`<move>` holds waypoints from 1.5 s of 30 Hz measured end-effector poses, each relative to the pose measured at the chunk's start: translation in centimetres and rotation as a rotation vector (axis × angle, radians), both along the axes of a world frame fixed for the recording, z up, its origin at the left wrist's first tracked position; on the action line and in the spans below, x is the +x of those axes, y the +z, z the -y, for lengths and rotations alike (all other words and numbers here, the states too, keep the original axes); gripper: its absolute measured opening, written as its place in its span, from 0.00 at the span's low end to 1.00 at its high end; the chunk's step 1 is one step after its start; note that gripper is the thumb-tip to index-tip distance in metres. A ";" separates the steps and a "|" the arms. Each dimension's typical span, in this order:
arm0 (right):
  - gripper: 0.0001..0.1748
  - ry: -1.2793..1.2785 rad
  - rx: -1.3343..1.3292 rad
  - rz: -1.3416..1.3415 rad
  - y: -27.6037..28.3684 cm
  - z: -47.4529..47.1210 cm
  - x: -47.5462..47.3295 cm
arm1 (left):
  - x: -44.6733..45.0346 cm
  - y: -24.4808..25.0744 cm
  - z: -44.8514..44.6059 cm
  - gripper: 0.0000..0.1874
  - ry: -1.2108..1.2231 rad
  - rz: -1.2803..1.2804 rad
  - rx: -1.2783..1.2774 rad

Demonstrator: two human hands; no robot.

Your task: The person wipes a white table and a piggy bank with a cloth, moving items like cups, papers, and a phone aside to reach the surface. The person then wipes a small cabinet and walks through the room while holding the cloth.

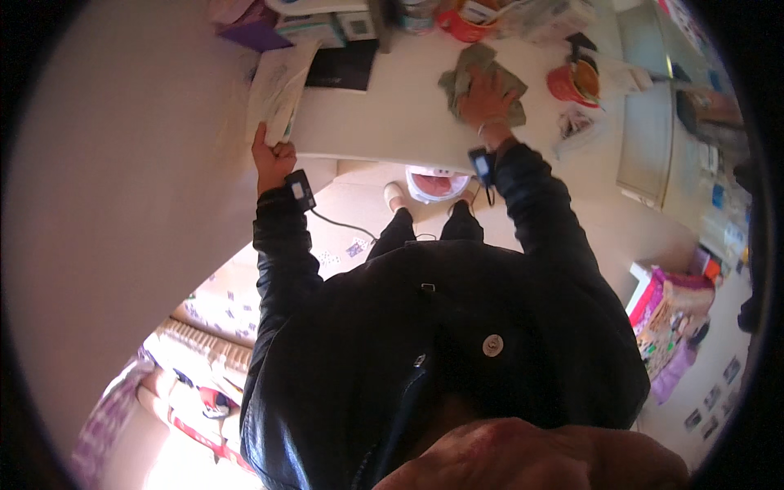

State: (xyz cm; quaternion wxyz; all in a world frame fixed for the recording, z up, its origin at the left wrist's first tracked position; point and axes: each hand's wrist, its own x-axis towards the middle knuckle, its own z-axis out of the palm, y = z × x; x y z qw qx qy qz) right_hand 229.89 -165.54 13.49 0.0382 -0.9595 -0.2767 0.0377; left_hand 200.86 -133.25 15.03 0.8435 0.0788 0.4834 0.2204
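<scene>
My right hand (pixel 487 101) presses on a crumpled grey-green cloth (pixel 465 67) that lies on the white tabletop (pixel 380 119). Its fingers are spread over the cloth. At the left end of the table, my left hand (pixel 274 158) grips the near end of a white booklet or sheaf of paper (pixel 278 86) with dark and green markings. The index finger lies along its edge and the other fingers are curled. A flat black folder or box (pixel 343 66) lies just beyond the paper.
A red cup (pixel 572 82) and a crumpled clear plastic bag (pixel 576 122) stand right of the cloth. At the back are cartons (pixel 312 27) and a red container (pixel 468 24). A lined bin (pixel 436 184) sits under the front edge. A wall (pixel 135 184) rises at left.
</scene>
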 end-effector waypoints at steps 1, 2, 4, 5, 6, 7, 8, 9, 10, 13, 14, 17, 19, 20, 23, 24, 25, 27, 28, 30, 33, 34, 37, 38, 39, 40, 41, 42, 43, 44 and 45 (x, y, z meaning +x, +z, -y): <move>0.37 0.142 -0.046 -0.038 -0.3 -0.7 -2.1 | 0.2 0.8 -0.5 0.14 0.006 0.001 -0.009; 0.38 0.284 -0.035 -0.017 -0.6 -0.8 -4.9 | 0.5 1.5 -0.9 0.14 0.007 0.015 -0.022; 0.39 0.479 -0.044 -0.049 -0.8 -1.4 -10.8 | 0.7 3.2 -1.8 0.13 0.020 0.109 -0.057; 0.40 0.570 0.050 -0.125 -1.0 -1.9 -12.7 | 0.8 3.8 -2.2 0.13 0.029 0.180 -0.082; 0.40 0.674 0.133 -0.165 -1.0 -2.8 -13.8 | 0.8 4.5 -2.4 0.13 0.046 0.237 -0.104; 0.37 0.710 0.158 -0.155 -1.1 -4.1 -14.5 | 0.9 5.0 -2.6 0.13 0.042 0.252 -0.132; 0.34 0.748 0.186 -0.144 -1.1 -5.8 -14.9 | 1.1 5.5 -2.6 0.12 0.048 0.254 -0.154; 0.31 0.782 0.215 -0.139 -1.2 -7.6 -15.2 | 1.4 5.8 -2.5 0.13 0.055 0.255 -0.176; 0.33 0.773 0.247 -0.120 -1.1 -9.7 -15.3 | 1.4 6.3 -2.4 0.12 0.068 0.261 -0.183; 0.38 0.732 0.295 -0.116 -1.1 -16.6 -15.8 | 1.7 7.0 -2.1 0.12 0.075 0.259 -0.193; 0.38 0.721 0.280 -0.140 -1.1 -18.9 -16.1 | 1.9 7.0 -2.1 0.12 0.059 0.245 -0.189; 0.37 0.739 0.367 -0.162 -1.4 -24.1 -16.5 | 2.2 6.6 -2.2 0.12 0.021 0.209 -0.163; 0.34 0.749 0.454 -0.128 -1.9 -26.6 -16.9 | 2.1 6.3 -2.5 0.11 -0.007 0.196 -0.138; 0.32 0.743 0.483 -0.096 -2.3 -27.3 -17.1 | 2.1 6.1 -2.6 0.11 -0.025 0.196 -0.129; 0.24 1.060 0.226 -0.295 -3.5 -25.1 -17.9 | 2.1 5.7 -2.8 0.12 -0.017 0.146 -0.094; 0.21 1.197 0.151 -0.350 -3.7 -23.5 -17.6 | 2.1 5.9 -2.9 0.12 -0.009 0.134 -0.075; 0.18 1.369 0.270 -0.397 -3.9 -20.7 -17.9 | 2.2 5.9 -2.9 0.12 -0.003 0.127 -0.097; 0.25 1.143 0.207 -0.975 -3.4 -14.1 -18.3 | 2.1 6.4 -3.0 0.12 0.013 0.116 -0.133; 0.27 1.142 0.254 -1.078 -2.7 -10.4 -17.5 | 2.2 6.5 -3.1 0.12 0.008 0.117 -0.123; 0.27 0.958 0.435 -1.163 -1.2 -7.0 -14.8 | 2.5 6.4 -2.8 0.12 0.005 0.112 -0.115; 0.27 0.615 0.892 -0.900 1.6 -9.1 -11.4 | 2.6 6.2 -2.5 0.11 0.057 0.145 -0.125; 0.29 0.678 0.913 -0.543 2.0 -11.3 -10.2 | 2.6 6.1 -2.2 0.11 0.034 0.170 -0.111; 0.30 0.655 0.553 -0.052 1.7 -20.1 -8.8 | 2.4 5.9 -1.8 0.12 0.016 0.158 -0.065; 0.30 0.709 0.496 0.097 1.1 -22.2 -8.5 | 2.5 5.8 -1.6 0.12 0.006 0.168 -0.053; 0.30 0.701 0.352 0.057 0.5 -23.6 -8.6 | 2.5 5.7 -1.6 0.12 0.020 0.150 -0.057; 0.30 0.687 0.282 0.061 0.0 -25.1 -8.5 | 2.6 5.6 -1.5 0.12 -0.012 0.163 -0.049; 0.30 0.688 0.147 0.005 -0.3 -26.0 -8.5 | 2.6 5.4 -1.6 0.12 -0.022 0.147 -0.052; 0.30 0.667 0.132 -0.026 -0.4 -26.6 -8.4 | 2.5 5.4 -1.6 0.13 -0.042 0.161 -0.062; 0.30 0.664 0.048 -0.113 -0.5 -26.5 -8.3 | 2.4 5.2 -1.6 0.13 -0.036 0.147 -0.055; 0.31 0.653 0.034 -0.145 -0.4 -26.2 -8.2 | 2.1 5.1 -1.7 0.13 -0.040 0.171 -0.054; 0.31 0.569 0.110 -0.226 -0.4 -25.7 -8.0 | 2.0 5.0 -1.7 0.13 -0.049 0.203 -0.069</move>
